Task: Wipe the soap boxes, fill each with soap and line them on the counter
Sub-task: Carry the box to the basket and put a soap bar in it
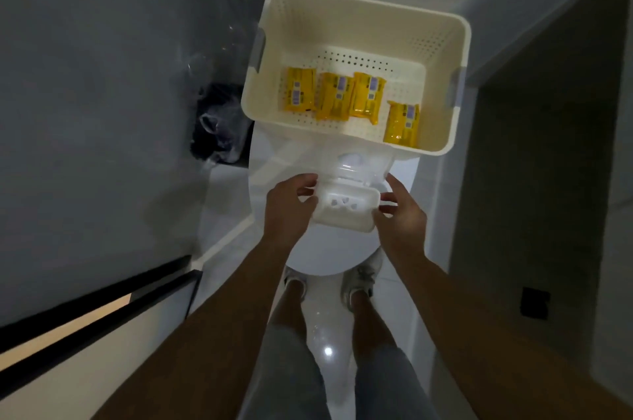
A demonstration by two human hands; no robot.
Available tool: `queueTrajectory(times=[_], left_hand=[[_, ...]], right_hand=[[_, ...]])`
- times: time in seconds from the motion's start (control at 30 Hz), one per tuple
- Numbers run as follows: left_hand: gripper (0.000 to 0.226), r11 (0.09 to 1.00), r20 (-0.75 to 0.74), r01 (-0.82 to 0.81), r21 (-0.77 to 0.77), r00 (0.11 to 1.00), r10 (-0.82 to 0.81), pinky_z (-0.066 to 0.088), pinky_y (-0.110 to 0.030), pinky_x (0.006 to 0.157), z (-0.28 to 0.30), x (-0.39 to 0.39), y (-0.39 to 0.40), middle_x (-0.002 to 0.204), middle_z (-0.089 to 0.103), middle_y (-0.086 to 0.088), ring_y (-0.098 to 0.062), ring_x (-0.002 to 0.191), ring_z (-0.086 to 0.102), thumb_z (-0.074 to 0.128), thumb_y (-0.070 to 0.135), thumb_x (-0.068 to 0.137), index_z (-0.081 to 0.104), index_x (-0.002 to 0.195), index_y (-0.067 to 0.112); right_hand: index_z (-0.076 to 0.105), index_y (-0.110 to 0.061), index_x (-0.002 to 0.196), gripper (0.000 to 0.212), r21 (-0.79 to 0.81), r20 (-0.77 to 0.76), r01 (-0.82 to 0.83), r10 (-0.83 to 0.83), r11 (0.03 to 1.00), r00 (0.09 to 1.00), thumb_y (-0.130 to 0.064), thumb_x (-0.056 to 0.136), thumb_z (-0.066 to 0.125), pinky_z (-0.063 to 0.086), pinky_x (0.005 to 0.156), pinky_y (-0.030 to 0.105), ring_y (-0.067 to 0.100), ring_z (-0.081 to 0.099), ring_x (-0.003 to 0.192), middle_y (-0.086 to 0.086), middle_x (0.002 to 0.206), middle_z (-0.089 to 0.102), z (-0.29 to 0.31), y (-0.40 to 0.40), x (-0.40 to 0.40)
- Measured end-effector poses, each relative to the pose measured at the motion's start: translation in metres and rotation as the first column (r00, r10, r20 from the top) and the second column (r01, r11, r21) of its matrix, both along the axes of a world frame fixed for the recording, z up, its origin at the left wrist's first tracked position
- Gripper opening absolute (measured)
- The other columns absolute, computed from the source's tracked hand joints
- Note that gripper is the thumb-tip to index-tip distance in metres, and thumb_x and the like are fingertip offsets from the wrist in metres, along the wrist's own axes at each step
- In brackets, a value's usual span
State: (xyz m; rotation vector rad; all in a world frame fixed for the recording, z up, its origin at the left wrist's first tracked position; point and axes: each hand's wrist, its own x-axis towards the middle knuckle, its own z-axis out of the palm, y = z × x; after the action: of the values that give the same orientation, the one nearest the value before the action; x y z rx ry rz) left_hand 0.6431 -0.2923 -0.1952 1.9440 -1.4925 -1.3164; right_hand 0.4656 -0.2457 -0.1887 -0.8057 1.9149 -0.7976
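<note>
Soap box (346, 209), white and open with its clear lid up, sits at 6 o'clock of the basket (442, 87) over a toilet lid. Left hand (287, 210) and right hand (399, 214) fingers pinch its ends; hold it level, then fetch a yellow soap bar (401, 125).

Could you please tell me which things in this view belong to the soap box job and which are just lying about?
Part of the job:
white soap box, held by the left hand and right hand
four yellow soap packets
cream basket holding them

Just lying about:
black bin bag
toilet lid
</note>
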Motion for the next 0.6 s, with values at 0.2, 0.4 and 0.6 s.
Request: queueTrajectory(times=[0.2,0.4,0.6], left_hand=[[0.036,0.998,0.048,0.055,-0.014,0.997,-0.054,0.053,-0.031,0.098,-0.046,0.002,-0.019,0.109,0.074,0.003,-0.008,0.096,0.068,0.07,0.004,0.083,0.073,0.117,0.018],[0.036,0.995,0.091,0.093,-0.027,0.992,-0.091,0.051,-0.04,0.099,-0.068,0.002,-0.016,0.111,0.072,-0.004,-0.019,0.101,0.066,0.067,0.001,0.083,0.072,0.115,0.017],[0.034,0.99,0.107,0.142,-0.013,0.984,-0.14,0.053,-0.043,0.094,-0.072,0.005,-0.013,0.105,0.07,-0.009,-0.025,0.097,0.065,0.067,0.0,0.082,0.07,0.114,0.01]], right_hand=[[0.054,-0.02,0.141,0.052,-0.003,-0.064,0.0,0.0,1.0,0.998,-0.022,0.092,0.07,0.059,0.086,0.034,0.018,0.068,0.101,0.004,0.12,0.069,-0.049,-0.012,0.006],[0.061,-0.021,0.13,0.038,0.003,-0.151,-0.043,0.043,0.999,0.988,-0.016,0.093,0.069,0.06,0.088,0.044,0.02,0.068,0.099,-0.003,0.11,0.069,-0.07,-0.017,0.009],[0.055,-0.021,0.136,0.049,0.103,-0.218,-0.097,0.118,0.99,0.969,-0.012,0.091,0.07,0.059,0.089,0.041,0.02,0.068,0.097,0.002,0.112,0.071,-0.073,-0.02,0.008]])
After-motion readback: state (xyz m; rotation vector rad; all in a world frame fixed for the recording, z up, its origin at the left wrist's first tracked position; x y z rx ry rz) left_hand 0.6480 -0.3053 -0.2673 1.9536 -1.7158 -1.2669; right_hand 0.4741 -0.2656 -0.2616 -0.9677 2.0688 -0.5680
